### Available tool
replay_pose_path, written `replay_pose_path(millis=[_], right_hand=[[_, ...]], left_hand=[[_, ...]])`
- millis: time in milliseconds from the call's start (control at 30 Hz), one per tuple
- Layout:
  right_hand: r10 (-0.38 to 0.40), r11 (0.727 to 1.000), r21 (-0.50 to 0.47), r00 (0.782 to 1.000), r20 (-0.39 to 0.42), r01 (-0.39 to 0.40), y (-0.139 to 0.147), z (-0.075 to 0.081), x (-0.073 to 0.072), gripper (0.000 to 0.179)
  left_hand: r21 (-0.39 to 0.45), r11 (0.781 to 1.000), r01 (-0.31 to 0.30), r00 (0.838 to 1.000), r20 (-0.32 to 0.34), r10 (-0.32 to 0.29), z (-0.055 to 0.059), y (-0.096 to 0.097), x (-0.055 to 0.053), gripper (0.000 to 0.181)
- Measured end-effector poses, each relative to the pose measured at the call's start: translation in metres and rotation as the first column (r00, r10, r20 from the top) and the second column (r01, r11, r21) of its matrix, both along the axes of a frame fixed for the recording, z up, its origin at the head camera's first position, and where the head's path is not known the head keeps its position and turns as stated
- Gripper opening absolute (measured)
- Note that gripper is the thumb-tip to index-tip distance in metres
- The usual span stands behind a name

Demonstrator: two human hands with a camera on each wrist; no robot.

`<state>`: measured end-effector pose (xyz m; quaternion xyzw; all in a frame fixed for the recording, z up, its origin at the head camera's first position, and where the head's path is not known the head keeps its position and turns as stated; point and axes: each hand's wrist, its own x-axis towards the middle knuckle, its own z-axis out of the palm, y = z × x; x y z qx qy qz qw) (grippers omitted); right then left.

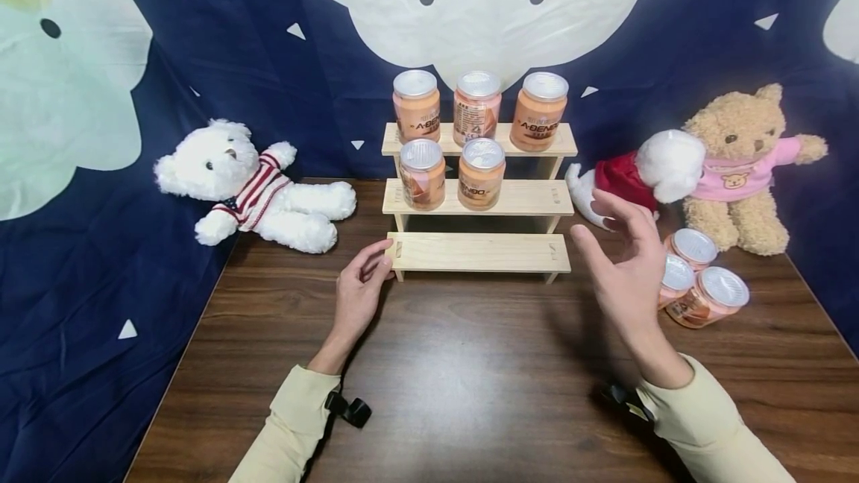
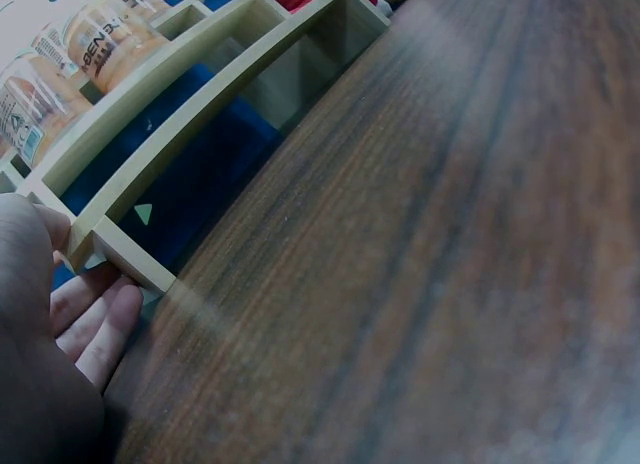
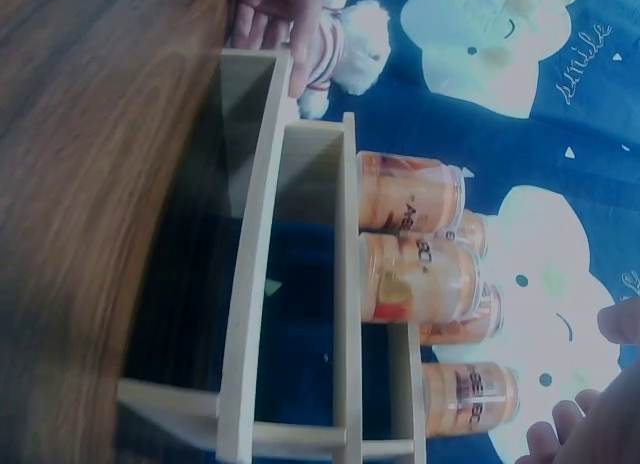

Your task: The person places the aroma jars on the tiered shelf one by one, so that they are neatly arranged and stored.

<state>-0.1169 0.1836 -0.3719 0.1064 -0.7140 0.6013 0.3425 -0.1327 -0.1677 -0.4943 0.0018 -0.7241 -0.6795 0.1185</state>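
A three-step wooden display stand [image 1: 478, 252] stands on the table. My left hand [image 1: 361, 291] holds the left end of its lowest step; in the left wrist view, fingers [image 2: 90, 319] curl beside the stand's corner. On the top step are a left jar [image 1: 416, 106], a middle jar [image 1: 477, 108] and a right jar [image 1: 539, 112], all orange with silver lids. The middle step carries two more, a left jar [image 1: 422, 175] and a centre jar [image 1: 481, 175]. Held above the table right of the stand, my right hand [image 1: 627, 274] has spread fingers and nothing in them.
Beyond my right hand, three more jars [image 1: 711, 300] cluster on the table. A white plush in red [image 1: 627, 174] and a tan teddy bear in pink [image 1: 738, 170] sit behind them. At the left lies a white teddy bear [image 1: 251, 188]. A dark blue cloth [image 1: 255, 80] hangs behind.
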Motion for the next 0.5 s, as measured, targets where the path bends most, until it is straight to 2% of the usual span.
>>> replay_pose_path(millis=[500], right_hand=[[-0.102, 0.993, 0.061, 0.994, 0.028, 0.100, 0.051, -0.020, 0.017, 0.048]], left_hand=[[-0.011, 1.000, -0.001, 1.000, 0.005, 0.001, 0.000, -0.001, 0.000, 0.032]])
